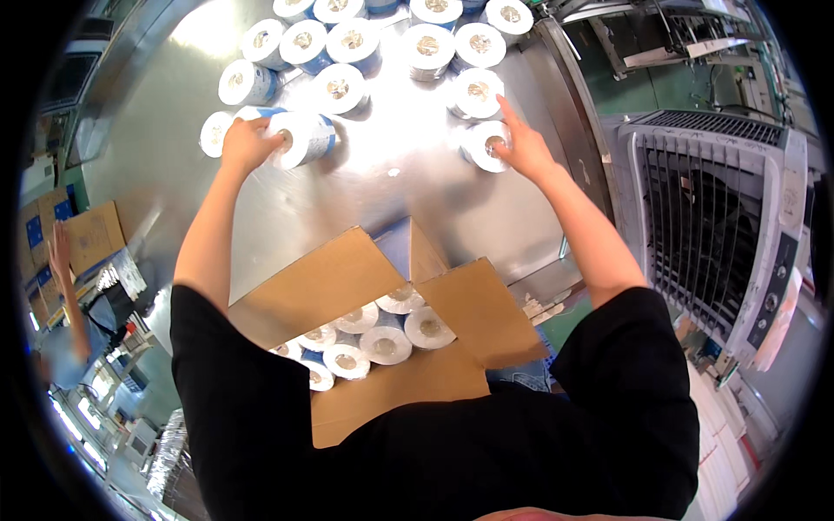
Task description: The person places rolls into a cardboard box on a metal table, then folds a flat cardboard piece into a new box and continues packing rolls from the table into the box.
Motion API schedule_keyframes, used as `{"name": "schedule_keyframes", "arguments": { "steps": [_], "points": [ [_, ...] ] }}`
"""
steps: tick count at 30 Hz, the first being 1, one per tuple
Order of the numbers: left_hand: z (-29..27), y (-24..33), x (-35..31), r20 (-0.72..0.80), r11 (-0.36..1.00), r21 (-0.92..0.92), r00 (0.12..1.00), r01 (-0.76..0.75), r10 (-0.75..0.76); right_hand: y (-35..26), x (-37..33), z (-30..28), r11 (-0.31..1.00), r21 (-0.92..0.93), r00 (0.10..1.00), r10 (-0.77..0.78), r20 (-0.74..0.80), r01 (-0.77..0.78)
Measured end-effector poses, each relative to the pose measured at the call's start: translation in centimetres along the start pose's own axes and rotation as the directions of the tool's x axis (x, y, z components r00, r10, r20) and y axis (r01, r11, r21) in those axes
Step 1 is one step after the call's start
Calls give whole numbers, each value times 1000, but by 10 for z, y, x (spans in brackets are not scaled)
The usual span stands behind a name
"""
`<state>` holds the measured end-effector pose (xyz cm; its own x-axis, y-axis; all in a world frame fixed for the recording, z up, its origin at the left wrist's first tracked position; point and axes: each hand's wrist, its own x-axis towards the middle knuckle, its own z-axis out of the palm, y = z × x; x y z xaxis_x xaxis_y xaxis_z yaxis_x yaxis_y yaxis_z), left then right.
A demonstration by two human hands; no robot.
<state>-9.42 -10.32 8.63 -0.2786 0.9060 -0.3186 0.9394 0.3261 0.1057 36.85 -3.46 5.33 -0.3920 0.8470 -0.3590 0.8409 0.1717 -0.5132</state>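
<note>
White rolls with blue-and-white wrapping stand and lie on a shiny metal table (382, 191). My left hand (248, 146) is closed on a tilted roll (310, 139) at the left front of the group, with the thumb at its core. Another roll (215, 135) lies just beyond that hand's knuckles. On the right, my right hand (526, 149) grips a roll (483, 146), its thumb at the core hole and its fingers along the far side. Close to my body sits an open cardboard box (408, 382), holding several rolls (385, 345) with their ends up.
Several more rolls (354, 42) crowd the far part of the table. A raised metal edge (573, 95) bounds it on the right, beside a grey slatted machine (712, 217). At far left, another person's arm (68, 286) shows near cardboard boxes (91, 236).
</note>
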Motion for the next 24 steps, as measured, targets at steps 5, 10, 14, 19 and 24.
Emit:
{"name": "schedule_keyframes", "arguments": {
  "steps": [5, 10, 14, 19, 24],
  "points": [
    [-100, -34, -105, -160, 921, -389, 985, -9, -57, -9, 40, -8, 994, -112, 973, 34, 230, -8],
    [-143, -58, -279, 23, 386, -919, 990, 77, -141, 7, 31, 14, 993, -32, 988, -113, 107, 117],
    [-155, -2, -370, 437, 381, -821, 898, 424, -57, -17, -10, -10, 995, 58, 995, -81, 55, 78],
    [-125, 13, -426, 193, 958, -230, 973, 173, -129, -86, -76, -104, 984, 116, 976, -108, -191, 131],
    [-87, 4, -444, 93, 985, 158, 994, -70, 56, -180, -161, -150, 830, 277, 850, -373, -371, 485]
  ]
}}
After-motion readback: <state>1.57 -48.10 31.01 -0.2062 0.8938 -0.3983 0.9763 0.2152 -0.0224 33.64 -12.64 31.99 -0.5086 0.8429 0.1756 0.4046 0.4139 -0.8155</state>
